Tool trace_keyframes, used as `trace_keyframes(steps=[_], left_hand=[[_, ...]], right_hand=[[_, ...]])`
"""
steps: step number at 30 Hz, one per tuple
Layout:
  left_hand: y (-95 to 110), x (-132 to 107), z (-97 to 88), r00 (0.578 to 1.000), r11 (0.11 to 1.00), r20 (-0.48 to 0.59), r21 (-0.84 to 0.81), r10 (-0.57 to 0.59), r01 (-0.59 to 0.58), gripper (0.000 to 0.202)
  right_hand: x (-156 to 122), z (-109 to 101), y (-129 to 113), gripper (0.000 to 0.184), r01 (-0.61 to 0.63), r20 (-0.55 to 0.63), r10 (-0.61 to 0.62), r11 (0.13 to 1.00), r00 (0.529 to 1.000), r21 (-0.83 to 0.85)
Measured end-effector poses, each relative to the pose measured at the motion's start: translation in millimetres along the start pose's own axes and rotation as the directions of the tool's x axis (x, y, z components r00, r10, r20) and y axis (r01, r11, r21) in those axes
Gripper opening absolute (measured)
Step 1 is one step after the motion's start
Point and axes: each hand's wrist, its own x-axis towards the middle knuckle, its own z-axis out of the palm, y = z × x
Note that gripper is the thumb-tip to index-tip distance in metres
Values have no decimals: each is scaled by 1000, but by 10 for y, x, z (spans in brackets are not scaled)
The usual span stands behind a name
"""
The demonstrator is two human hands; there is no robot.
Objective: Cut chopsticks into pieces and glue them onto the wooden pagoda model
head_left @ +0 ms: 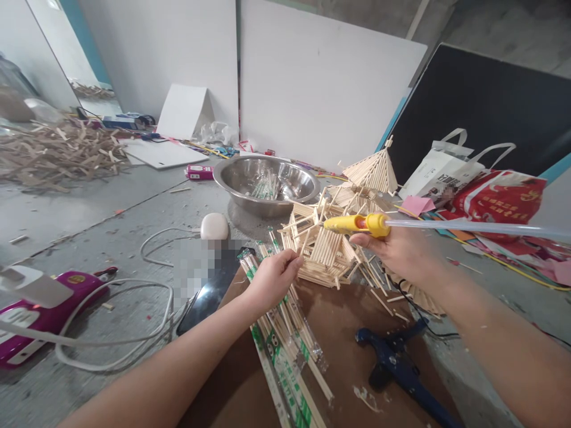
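Note:
My left hand point(273, 278) is closed in a pinch on a thin bamboo stick, held against the near left edge of a small structure built of sticks point(323, 246). My right hand point(399, 249) is wrapped round a yellow glue gun point(357, 224) with a clear glue stick point(473, 228) running out to the right; its tip points left at the top of the structure. Wrapped chopstick packets point(288, 351) lie on the brown board point(357, 321) under my left wrist. A second, roof-shaped stick piece point(372, 171) stands behind.
A steel bowl point(250, 181) with wrapped sticks sits behind the structure. A dark blue glue gun point(397, 368) lies on the board at the right. White cables point(134, 333), a pink device point(49, 303) and a black phone point(209, 294) lie at the left. Bags point(486, 193) sit at the right, wood scraps point(53, 151) far left.

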Motion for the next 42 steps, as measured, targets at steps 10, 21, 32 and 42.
trace_keyframes(steps=[10,21,32,42], left_hand=[[16,0,-19,1000,1000,-14,0,28,-28,28],[36,1,-29,1000,1000,4,23,15,-15,26],[41,-3,-29,1000,1000,7,9,12,-12,25],[38,-1,-19,1000,1000,-7,3,23,-23,25]], right_hand=[[-62,-84,-147,28,34,195,-62,989,979,145],[-7,-69,-221,29,65,224,-64,998,973,3],[-14,-119,-290,32,29,228,-27,1000,973,-6],[-11,-131,-290,30,48,198,-49,999,979,9]])
